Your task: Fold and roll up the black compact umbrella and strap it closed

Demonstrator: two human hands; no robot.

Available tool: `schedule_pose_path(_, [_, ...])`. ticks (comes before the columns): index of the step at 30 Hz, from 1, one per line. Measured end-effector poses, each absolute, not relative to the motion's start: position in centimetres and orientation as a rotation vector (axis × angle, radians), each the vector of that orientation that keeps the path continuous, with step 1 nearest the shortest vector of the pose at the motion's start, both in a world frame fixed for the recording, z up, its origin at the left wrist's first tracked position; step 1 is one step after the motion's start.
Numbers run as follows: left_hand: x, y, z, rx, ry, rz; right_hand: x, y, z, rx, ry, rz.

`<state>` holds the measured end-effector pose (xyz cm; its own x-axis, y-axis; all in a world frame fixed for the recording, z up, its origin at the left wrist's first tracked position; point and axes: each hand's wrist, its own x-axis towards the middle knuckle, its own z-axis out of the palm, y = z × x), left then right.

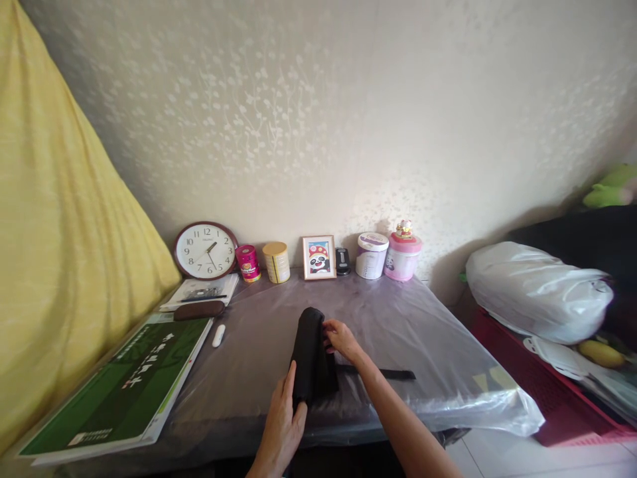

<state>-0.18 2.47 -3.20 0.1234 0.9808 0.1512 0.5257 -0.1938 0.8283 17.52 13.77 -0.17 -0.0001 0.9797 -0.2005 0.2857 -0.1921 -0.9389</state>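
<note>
A rolled-up black fabric bundle (309, 355) lies lengthwise near the table's front edge, with a loose flap along its right side. My left hand (284, 413) grips its near end, thumb and fingers on either side. At the upper right side of the bundle, the bent fingers of my right hand (341, 338) hold the fabric; some fingertips are hidden behind it. A flat black strap (395, 374) stretches out to the right on the table, passing under my right forearm. What kind of article the bundle is, I cannot tell.
Plastic film covers the table (249, 372). Leftward lie a green book (124, 385), a brown case (199, 310) and a small white object (218, 336). Along the wall stand a clock (206, 250), tins, a framed panda picture (319, 257) and tubs. A white bag (537, 289) sits at right.
</note>
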Motion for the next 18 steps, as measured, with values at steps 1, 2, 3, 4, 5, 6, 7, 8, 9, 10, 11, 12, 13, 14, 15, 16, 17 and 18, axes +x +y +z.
schedule_pose_path(1, [-0.2, 2.5, -3.2, 1.795, 1.460, 0.958, 17.4, 13.7, -0.2, -1.552, -1.359, 1.209])
schedule_pose_path(2, [-0.2, 2.5, -3.2, 1.790, 1.462, 0.956, 17.3, 13.5, -0.2, -1.542, -1.372, 1.194])
schedule_pose_path(3, [-0.3, 2.5, -3.2, 1.781, 1.466, 0.957, 17.2, 13.4, -0.3, -1.524, -1.400, 1.170])
schedule_pose_path(4, [-0.3, 2.5, -3.2, 1.771, 1.471, 0.959, 17.1, 13.2, -0.3, -1.493, -1.454, 1.125])
schedule_pose_path(5, [-0.3, 2.5, -3.2, 1.759, 1.477, 0.959, 17.0, 13.0, -0.4, -1.449, -1.537, 1.058])
schedule_pose_path(6, [-0.3, 2.6, -3.3, 1.748, 1.484, 0.958, 16.9, 12.8, -0.3, -1.393, -1.644, 0.965])
schedule_pose_path(7, [-0.3, 2.6, -3.3, 1.741, 1.488, 0.957, 16.8, 12.5, -0.2, -1.330, -1.764, 0.852])
schedule_pose_path(8, [-0.3, 2.7, -3.3, 1.738, 1.489, 0.957, 16.8, 12.2, -0.1, -1.265, -1.883, 0.732])
schedule_pose_path(9, [-0.4, 2.7, -3.3, 1.739, 1.488, 0.957, 16.7, 12.0, 0.1, -1.210, -1.983, 0.626])
schedule_pose_path(10, [-0.4, 2.7, -3.3, 1.740, 1.487, 0.957, 16.6, 11.7, 0.3, -1.173, -2.056, 0.551])
schedule_pose_path(11, [-0.5, 2.8, -3.3, 1.739, 1.488, 0.955, 16.6, 11.5, 0.5, -1.148, -2.112, 0.501])
schedule_pose_path(12, [-0.5, 2.8, -3.3, 1.738, 1.490, 0.952, 16.6, 11.3, 0.7, -1.130, -2.154, 0.472])
schedule_pose_path(13, [-0.6, 2.8, -3.3, 1.736, 1.492, 0.948, 16.5, 11.1, 0.8, -1.117, -2.187, 0.461])
schedule_pose_path(14, [-0.6, 2.9, -3.3, 1.737, 1.494, 0.946, 16.5, 11.0, 1.0, -1.104, -2.211, 0.457])
schedule_pose_path(15, [-0.7, 2.9, -3.4, 1.739, 1.496, 0.947, 16.4, 11.0, 1.1, -1.089, -2.230, 0.453])
schedule_pose_path(16, [-0.7, 2.9, -3.4, 1.740, 1.499, 0.947, 16.4, 10.9, 1.2, -1.070, -2.244, 0.448])
schedule_pose_path(17, [-0.8, 2.9, -3.4, 1.741, 1.502, 0.943, 16.3, 11.0, 1.3, -1.050, -2.251, 0.443])
schedule_pose_path(18, [-0.8, 3.0, -3.5, 1.741, 1.507, 0.935, 16.2, 11.0, 1.4, -1.029, -2.249, 0.438])
